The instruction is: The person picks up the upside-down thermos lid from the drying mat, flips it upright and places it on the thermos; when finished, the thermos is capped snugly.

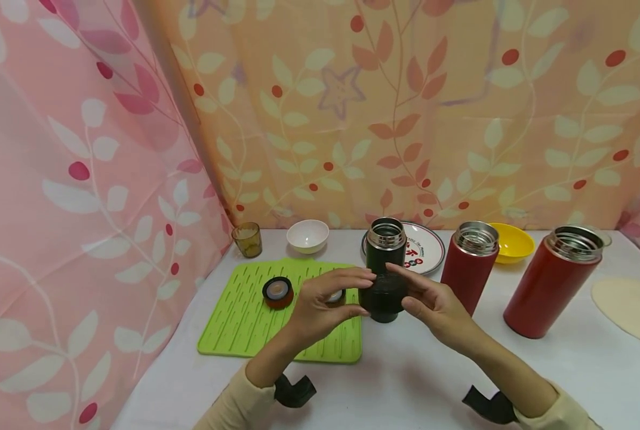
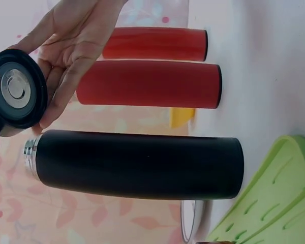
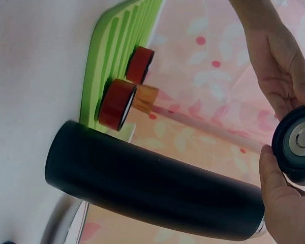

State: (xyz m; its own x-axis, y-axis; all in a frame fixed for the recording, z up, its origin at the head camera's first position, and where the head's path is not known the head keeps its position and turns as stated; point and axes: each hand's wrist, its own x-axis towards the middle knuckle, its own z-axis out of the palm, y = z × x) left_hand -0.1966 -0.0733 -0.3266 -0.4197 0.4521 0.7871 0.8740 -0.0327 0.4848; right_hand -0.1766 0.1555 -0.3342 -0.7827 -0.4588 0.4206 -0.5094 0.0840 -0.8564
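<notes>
Black, the lid (image 1: 383,295) sits between my left hand (image 1: 322,307) and right hand (image 1: 435,307) in the head view, both grips pinching it in front of the open black flask (image 1: 385,248) near the counter's (image 1: 406,382) far edge. Two red flasks (image 1: 468,263) also stand uncapped, so I judge capping barely begun. In the left wrist view the lid's steel underside (image 2: 15,91) faces the camera. The right wrist view shows two red lids (image 3: 117,104) waiting on the green mat (image 3: 99,86).

matt black flask (image 1: 384,263), bare steel rim; ribbed rubbery green mat (image 1: 245,322)
</notes>
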